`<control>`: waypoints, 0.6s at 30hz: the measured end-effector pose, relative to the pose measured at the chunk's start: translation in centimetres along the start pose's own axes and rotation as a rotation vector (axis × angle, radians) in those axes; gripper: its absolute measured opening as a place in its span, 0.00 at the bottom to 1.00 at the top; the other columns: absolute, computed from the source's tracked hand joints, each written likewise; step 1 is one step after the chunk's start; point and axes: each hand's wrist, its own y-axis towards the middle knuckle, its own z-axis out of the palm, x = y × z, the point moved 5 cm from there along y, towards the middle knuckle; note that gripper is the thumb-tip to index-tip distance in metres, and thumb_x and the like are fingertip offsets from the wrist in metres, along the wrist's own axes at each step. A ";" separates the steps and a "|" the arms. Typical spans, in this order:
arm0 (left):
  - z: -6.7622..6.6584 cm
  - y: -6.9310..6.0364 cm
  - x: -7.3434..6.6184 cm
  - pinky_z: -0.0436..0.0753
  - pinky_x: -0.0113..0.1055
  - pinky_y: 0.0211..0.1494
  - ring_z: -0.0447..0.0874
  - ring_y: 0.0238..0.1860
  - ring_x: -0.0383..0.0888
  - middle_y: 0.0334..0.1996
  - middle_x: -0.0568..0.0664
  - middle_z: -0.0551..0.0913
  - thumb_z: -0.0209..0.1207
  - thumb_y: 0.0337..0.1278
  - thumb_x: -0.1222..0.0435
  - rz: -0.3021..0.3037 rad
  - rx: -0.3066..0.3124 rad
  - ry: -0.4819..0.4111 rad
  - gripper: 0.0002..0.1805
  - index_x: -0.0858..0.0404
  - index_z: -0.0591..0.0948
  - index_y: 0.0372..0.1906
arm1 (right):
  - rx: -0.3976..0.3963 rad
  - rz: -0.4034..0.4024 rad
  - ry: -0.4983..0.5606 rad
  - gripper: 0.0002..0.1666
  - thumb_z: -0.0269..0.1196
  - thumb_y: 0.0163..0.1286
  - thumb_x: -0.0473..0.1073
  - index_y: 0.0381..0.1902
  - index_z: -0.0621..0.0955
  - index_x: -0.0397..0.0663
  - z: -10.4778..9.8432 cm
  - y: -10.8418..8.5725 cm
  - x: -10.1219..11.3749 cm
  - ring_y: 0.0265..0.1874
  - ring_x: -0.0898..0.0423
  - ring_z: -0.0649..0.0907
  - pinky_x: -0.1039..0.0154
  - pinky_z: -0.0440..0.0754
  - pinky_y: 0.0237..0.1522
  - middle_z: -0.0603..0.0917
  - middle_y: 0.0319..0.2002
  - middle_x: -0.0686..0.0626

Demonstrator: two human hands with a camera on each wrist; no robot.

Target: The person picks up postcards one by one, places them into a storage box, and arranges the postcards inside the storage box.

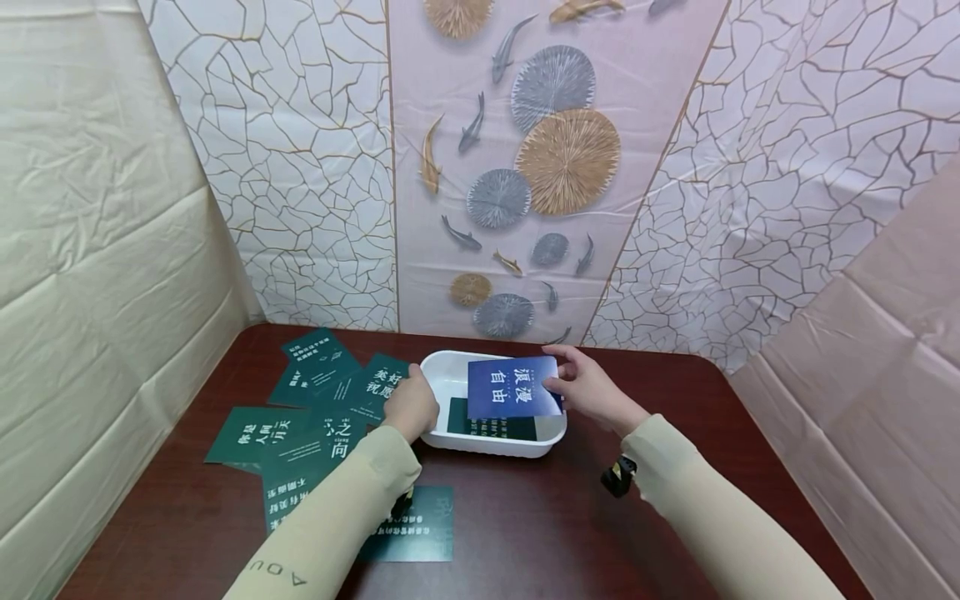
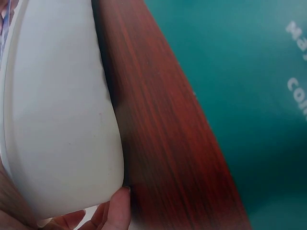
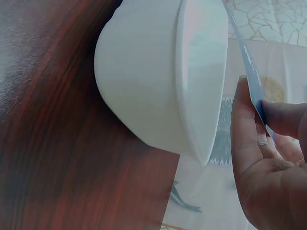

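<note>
Blue card (image 1: 486, 405): up over the white bin (image 1: 487, 447), covering part of its right half. Long axis runs roughly left-right, same as the bin's; right wrist view has it edge-on and tilted. Can't tell if it touches the rim.

Right hand (image 1: 594, 390) pinches the card's right end, thumb against fingers, so it's the nearer one; card lies to its left. Left hand (image 1: 412, 405) grips the bin's left end, card off to its right.

Inside the bin, under the blue one: green card (image 1: 459, 417), partly hidden. More green cards (image 1: 238, 435) overlap left of the bin.

Surface: dark red-brown table (image 1: 555, 525). Patterned backdrop (image 1: 322, 175) behind, pale drapes (image 1: 97, 217) both sides.
</note>
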 end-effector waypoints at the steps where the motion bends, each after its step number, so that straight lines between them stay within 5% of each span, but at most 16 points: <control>1: 0.0 0.0 0.0 0.80 0.52 0.37 0.81 0.35 0.55 0.35 0.63 0.79 0.61 0.55 0.68 -0.001 -0.001 -0.001 0.38 0.72 0.55 0.67 | -0.010 0.011 -0.014 0.33 0.60 0.70 0.35 0.70 0.65 0.57 0.2 0.2 0.1 0.40 0.47 0.83 0.52 0.84 0.36 0.79 0.44 0.38; 18: 0.0 0.0 0.0 0.80 0.53 0.39 0.82 0.39 0.57 0.40 0.64 0.79 0.61 0.54 0.69 -0.017 -0.008 -0.008 0.39 0.71 0.54 0.69 | 0.015 0.062 -0.066 0.24 0.61 0.69 0.36 0.60 0.69 0.50 3.9 3.2 0.0 0.38 0.49 0.84 0.55 0.84 0.34 0.75 0.43 0.39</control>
